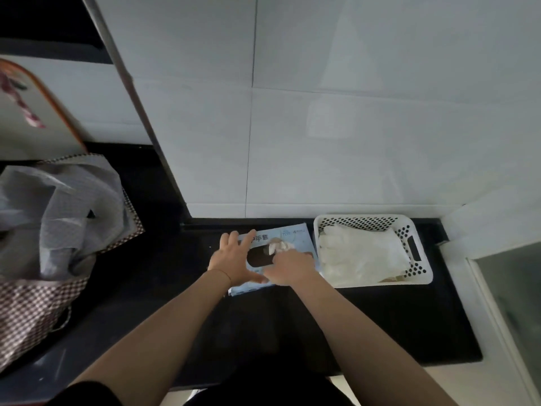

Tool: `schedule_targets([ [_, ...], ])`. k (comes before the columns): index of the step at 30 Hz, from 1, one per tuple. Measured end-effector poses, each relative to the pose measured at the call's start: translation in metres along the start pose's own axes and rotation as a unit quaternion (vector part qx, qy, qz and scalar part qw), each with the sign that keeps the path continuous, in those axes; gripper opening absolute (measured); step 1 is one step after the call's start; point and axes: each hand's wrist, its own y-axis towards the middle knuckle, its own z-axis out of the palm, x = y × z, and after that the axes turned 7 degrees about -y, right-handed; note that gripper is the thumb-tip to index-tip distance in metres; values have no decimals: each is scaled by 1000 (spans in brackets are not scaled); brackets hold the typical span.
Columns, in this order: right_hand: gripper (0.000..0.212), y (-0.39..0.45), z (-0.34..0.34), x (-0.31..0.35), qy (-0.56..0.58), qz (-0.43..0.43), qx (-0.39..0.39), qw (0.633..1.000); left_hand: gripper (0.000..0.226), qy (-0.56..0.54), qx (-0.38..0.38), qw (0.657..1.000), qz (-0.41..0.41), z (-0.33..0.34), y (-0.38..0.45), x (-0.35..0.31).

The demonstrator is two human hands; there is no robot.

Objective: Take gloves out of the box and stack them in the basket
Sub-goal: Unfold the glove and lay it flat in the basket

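Black desk [380, 317] against white tiled wall. We see the left hand [234, 259], fingers spread, pressing flat on the light-blue cardboard glove box [295, 234]. Right hand [289, 266] pinches a white glove [278, 247] at the box opening. White perforated plastic basket [415, 250], just right, holds stacked gloves [360, 253].

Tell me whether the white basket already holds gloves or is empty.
Holding gloves. Pale gloves lie spread flat inside the white basket, covering most of its floor. How many are stacked cannot be told.
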Motion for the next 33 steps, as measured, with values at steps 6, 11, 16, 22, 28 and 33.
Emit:
schedule_targets([
  [6, 33, 4, -6, 10, 45, 33, 101, 993, 139, 15, 24, 999, 32, 2, -5, 7],
  [11, 33, -2, -18, 5, 233, -15, 143, 962, 140, 8, 11, 999, 37, 3, -6, 9],
  [16, 26, -16, -22, 0, 590, -47, 111, 798, 140, -3, 12, 999, 37, 4, -6, 9],
  [22, 32, -15, -27, -31, 511, 107, -68, 850, 141, -16, 2, 999, 38, 4, -8, 10],
  [28, 25, -13, -28, -34, 238, 63, -73, 967, 140, -18, 4, 999, 38, 1, -9, 9],
  [33, 83, -14, -27, -10, 193, 0, -49, 980, 140, -37, 9, 999, 29, 2, -12, 9],
])
